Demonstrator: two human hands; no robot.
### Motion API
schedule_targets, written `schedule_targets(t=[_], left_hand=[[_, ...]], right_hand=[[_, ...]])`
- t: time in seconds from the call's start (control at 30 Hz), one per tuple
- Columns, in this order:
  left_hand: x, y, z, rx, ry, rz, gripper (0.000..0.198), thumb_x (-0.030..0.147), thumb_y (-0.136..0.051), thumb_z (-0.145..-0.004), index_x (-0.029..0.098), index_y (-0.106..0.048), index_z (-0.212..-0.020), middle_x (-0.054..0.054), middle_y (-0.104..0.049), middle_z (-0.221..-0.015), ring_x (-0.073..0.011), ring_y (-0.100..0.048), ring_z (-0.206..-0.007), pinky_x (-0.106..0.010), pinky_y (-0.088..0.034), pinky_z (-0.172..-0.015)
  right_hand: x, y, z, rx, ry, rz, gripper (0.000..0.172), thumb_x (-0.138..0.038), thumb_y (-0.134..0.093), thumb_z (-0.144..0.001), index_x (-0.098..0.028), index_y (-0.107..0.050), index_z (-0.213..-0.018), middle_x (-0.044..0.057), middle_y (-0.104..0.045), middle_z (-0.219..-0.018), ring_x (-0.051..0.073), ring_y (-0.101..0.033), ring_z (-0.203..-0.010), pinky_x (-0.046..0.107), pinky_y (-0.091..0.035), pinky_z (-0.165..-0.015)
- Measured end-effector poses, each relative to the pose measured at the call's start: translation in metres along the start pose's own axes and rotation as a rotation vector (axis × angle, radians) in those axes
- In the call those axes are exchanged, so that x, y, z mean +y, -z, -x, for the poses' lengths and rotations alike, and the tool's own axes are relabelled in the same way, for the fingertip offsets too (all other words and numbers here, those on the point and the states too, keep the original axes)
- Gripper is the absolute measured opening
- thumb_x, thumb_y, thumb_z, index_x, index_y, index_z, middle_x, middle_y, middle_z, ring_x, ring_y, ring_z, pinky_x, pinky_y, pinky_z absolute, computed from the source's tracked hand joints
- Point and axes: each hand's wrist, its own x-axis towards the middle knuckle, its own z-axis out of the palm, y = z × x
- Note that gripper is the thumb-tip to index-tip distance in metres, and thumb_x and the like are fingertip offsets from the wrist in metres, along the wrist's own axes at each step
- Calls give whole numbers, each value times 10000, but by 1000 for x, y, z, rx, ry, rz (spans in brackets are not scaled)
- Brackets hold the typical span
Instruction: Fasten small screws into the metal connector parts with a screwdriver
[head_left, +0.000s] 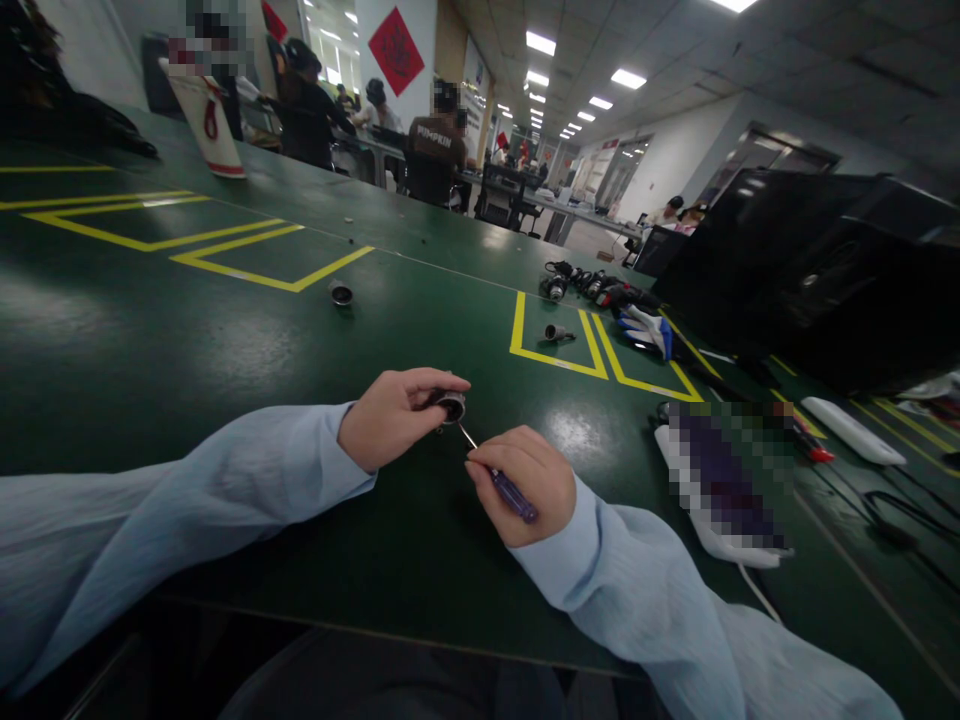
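My left hand (390, 415) is closed around a small round dark metal part (452, 404), its open end turned toward my right side. In my right hand (534, 478) is a screwdriver with a purple handle (513, 494). Its thin metal shaft points up and left, with the tip at or close to the lower rim of the metal part; whether it touches is too small to tell. Farther off on the green table lie a small round metal cup-like part (340, 294) and a grey metal part with a narrow stem (556, 333).
Yellow tape outlines mark the green table (420, 560). Dark cabled tools (592, 284) and a blue-white glove (645, 332) lie at back right. A phone on a white base (720, 490) and a long white object (853, 430) are rightward. A white paper cup-like container (210, 125) stands back left.
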Motion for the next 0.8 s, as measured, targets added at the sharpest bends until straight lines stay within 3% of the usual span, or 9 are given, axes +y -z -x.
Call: schedule_targets(t=[0.27, 0.43, 0.53, 0.8], left_hand=[[-1, 0, -2, 4, 24, 13, 320, 151, -594, -625, 110, -676, -932, -75, -711, -911, -227, -659, -879, -396, -493, -893], [-4, 3, -5, 13, 65, 11, 334, 199, -622, -646, 114, -666, -966, -73, -711, -906, -225, -662, -857, -408, -503, -874], [-2, 5, -7, 29, 108, 4, 348, 222, -637, -646, 115, -664, -975, -77, -708, -917, -226, -662, -849, -409, -510, -858], [0, 6, -7, 30, 142, 19, 341, 223, -652, -641, 130, -672, -969, -80, -704, -943, -228, -662, -848, -396, -514, -844]], right_hand=[[-2, 2, -3, 43, -34, -35, 89, -109, -521, -788, -138, -604, -777, 73, -665, -683, 144, -584, -628, 280, -487, -620], [5, 10, 0, 233, -379, -126, 231, -230, -521, -813, -186, -571, -592, 6, -589, -542, 118, -545, -512, 265, -451, -529], [13, 9, 2, 245, -582, -215, 288, -293, -528, -808, -191, -544, -540, -14, -559, -473, 107, -521, -444, 247, -424, -468], [22, 1, 4, 169, -649, -249, 294, -325, -546, -786, -194, -546, -522, -29, -542, -422, 101, -501, -409, 239, -408, -455]])
